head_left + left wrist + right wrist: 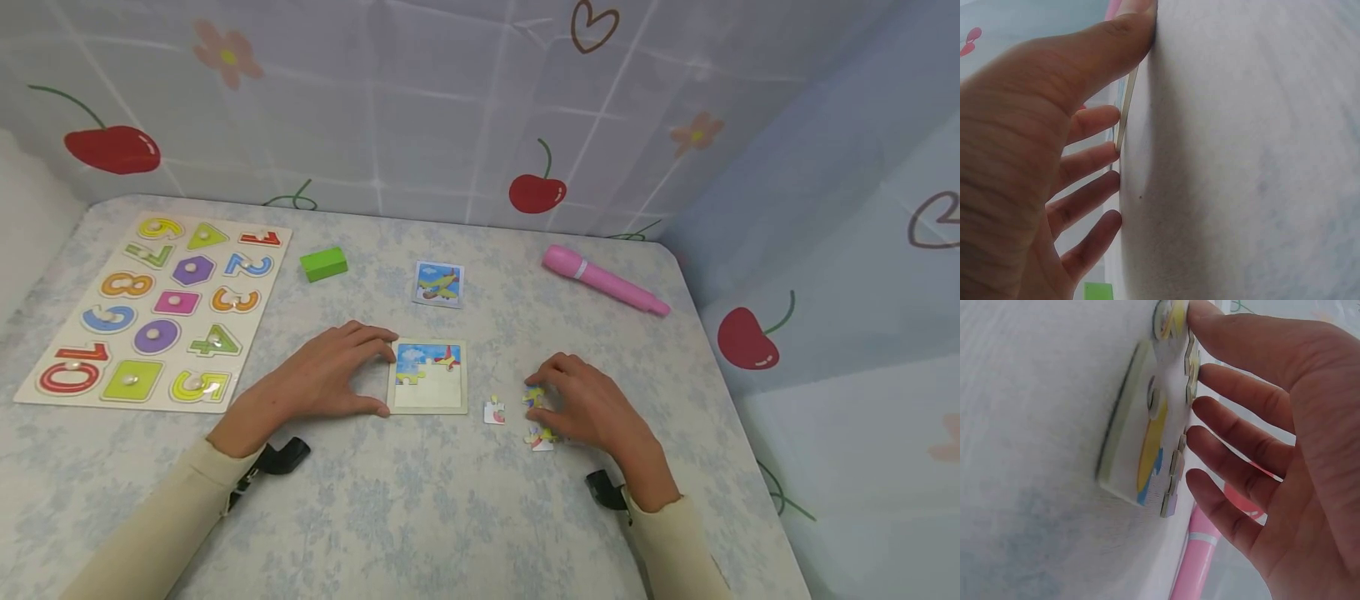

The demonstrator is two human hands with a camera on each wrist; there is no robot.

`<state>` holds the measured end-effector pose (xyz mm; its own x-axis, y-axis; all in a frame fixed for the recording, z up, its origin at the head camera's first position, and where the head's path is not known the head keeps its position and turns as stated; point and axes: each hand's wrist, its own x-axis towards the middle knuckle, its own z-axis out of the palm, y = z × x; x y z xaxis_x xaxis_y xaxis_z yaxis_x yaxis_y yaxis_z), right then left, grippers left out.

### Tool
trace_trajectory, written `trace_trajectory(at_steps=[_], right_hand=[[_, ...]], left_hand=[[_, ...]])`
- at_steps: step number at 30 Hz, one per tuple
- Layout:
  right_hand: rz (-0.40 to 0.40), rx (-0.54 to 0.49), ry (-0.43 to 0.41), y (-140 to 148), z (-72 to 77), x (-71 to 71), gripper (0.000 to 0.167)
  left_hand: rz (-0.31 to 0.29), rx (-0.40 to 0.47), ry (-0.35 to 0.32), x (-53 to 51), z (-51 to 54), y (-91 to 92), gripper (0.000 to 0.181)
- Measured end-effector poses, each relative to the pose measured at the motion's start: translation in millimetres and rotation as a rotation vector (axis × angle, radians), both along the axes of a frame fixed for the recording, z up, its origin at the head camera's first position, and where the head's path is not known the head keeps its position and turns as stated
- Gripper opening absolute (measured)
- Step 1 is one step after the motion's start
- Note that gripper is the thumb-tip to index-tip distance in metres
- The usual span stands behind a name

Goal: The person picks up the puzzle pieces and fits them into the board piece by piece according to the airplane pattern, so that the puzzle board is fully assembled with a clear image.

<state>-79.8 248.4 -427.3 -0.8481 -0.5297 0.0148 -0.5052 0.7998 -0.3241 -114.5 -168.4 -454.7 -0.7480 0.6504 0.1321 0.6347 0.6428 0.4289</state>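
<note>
My left hand (330, 373) touches the left edge of a small square puzzle board (447, 403), index fingertip at the upper corner and thumb at the lower. In the left wrist view its fingers (1088, 167) are spread and fairly straight. A few sky and plane pieces sit in the board's upper left. My right hand (588, 406) pinches a yellow-and-blue puzzle piece (534, 397) between thumb and fingertips, low over the table. Just below lies another puzzle piece (542, 443), large in the right wrist view. A loose white-and-pink piece (493, 412) lies right of the board.
A small plane picture card (438, 284) lies behind the board. A green block (324, 264) is at back left, beside a large number-and-shape board (247, 333). A pink wand-like stick (606, 282) lies at back right. Patterned curtains (442, 108) border the table (390, 517).
</note>
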Motion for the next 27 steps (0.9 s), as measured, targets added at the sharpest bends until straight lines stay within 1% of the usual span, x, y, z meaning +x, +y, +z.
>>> trace_trajectory(at_steps=[7,15,20,27], right_hand=[[0.024,-0.02,0.011,0,-2.3,-2.5,0.04],[0.041,-0.001,0.024,-1,-3.4,-7.4,0.041],[0.049,0.004,0.028,-7,-0.4,-11.5,0.041],[0.062,0.035,0.009,-24,7.4,-19.3,0.039]], left_hand=[[0.006,-0.004,-0.026,0.1,1.4,0.7,0.068],[0.005,-0.001,-0.012,0.8,1.8,0.5,0.068],[0.01,-0.013,-0.029,0.7,2.8,0.7,0.068],[0.005,-0.009,-0.018,0.6,2.6,0.6,0.068]])
